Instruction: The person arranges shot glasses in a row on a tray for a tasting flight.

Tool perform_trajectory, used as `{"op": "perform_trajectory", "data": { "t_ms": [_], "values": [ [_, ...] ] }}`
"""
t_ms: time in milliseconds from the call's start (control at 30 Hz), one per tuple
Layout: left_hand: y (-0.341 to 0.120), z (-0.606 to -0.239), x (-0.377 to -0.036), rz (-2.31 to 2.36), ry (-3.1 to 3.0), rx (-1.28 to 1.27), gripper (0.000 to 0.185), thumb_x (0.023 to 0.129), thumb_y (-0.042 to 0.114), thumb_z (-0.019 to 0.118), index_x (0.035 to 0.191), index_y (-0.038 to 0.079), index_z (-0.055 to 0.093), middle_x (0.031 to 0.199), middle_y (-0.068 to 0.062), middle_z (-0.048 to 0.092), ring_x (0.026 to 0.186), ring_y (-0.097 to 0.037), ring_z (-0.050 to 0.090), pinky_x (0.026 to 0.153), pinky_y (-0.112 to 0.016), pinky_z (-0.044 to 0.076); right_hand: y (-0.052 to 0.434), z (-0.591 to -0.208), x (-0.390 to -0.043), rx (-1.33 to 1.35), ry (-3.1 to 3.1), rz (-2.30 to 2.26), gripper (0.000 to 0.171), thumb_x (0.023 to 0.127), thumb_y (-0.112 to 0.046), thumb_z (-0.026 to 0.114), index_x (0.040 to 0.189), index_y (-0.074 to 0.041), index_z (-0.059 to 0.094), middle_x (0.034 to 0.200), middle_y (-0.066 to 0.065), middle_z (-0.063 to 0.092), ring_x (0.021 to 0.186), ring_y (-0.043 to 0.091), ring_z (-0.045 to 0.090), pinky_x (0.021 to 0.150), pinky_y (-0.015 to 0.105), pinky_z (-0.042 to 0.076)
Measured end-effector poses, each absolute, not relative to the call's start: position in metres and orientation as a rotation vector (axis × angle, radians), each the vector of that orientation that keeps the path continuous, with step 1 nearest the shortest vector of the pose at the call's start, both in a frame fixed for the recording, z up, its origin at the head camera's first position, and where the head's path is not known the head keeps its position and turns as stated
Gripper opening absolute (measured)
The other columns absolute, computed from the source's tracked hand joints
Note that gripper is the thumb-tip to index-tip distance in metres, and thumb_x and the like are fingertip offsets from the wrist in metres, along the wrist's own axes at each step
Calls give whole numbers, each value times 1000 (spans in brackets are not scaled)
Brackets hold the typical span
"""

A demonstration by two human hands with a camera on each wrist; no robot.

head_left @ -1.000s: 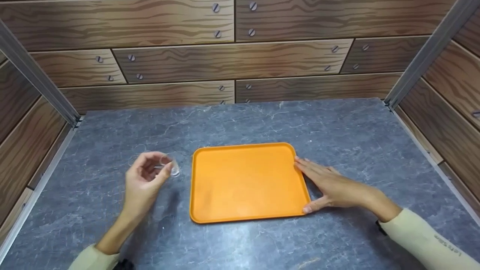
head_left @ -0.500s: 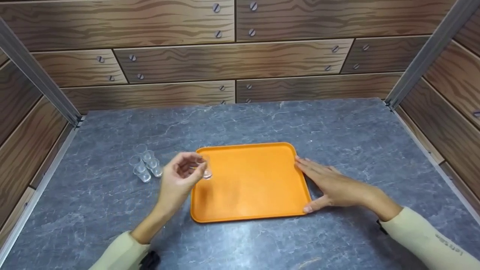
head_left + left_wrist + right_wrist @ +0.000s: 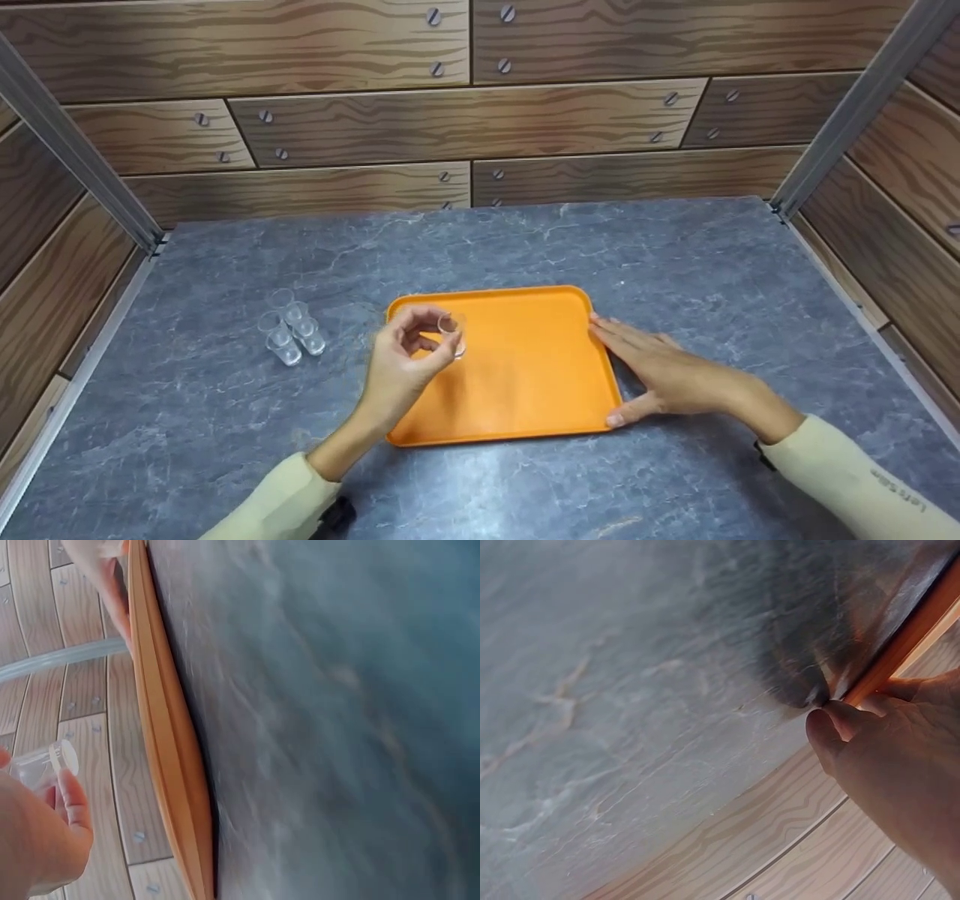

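My left hand (image 3: pixel 405 352) pinches a small clear shot glass (image 3: pixel 448 325) between thumb and fingers, above the left half of an orange tray (image 3: pixel 532 367). In the left wrist view the shot glass (image 3: pixel 34 767) is held clear of the tray's rim (image 3: pixel 161 720). On the tray's right edge rests my right hand (image 3: pixel 667 379), its fingers extended along the upper part and the thumb at the near corner. The right wrist view has the right hand (image 3: pixel 911 761) against the tray's edge (image 3: pixel 900 649).
Several more clear shot glasses (image 3: pixel 289 352) stand close together on the grey marbled table (image 3: pixel 480 247), left of the tray. Wood-patterned walls (image 3: pixel 465 120) and metal posts (image 3: pixel 847 112) surround the table at the back and sides.
My left hand has carried the shot glass rightward from beside the tray to over it, uncovering the grouped glasses. My right hand and the tray have stayed in place.
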State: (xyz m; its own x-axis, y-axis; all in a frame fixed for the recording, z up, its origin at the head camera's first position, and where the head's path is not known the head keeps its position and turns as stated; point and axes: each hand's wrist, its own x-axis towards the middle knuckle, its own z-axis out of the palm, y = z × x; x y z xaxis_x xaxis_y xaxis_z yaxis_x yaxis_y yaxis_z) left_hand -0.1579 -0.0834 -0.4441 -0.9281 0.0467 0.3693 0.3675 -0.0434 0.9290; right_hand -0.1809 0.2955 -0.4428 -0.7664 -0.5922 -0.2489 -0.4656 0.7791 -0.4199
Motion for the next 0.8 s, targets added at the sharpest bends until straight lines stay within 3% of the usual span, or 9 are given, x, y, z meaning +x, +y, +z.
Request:
{"op": "perform_trajectory", "data": {
  "t_ms": [267,800],
  "values": [
    [-63,-446,-156,-2123,-2010,-422,27,86,2,80,110,2,67,107,-13,69,98,-26,66,75,-29,57,296,-441,-180,-811,2604,-473,125,75,-75,74,166,-22,7,173,-4,0,159,29,8,116,77,12],
    [-11,-451,-168,-2326,-2032,-178,36,84,8,83,114,-4,67,107,-14,72,95,-22,69,79,-24,56,295,-442,-180,-820,2626,-469,125,75,-76,73,166,-21,9,173,-3,2,158,29,9,115,77,13]
  ]
}}
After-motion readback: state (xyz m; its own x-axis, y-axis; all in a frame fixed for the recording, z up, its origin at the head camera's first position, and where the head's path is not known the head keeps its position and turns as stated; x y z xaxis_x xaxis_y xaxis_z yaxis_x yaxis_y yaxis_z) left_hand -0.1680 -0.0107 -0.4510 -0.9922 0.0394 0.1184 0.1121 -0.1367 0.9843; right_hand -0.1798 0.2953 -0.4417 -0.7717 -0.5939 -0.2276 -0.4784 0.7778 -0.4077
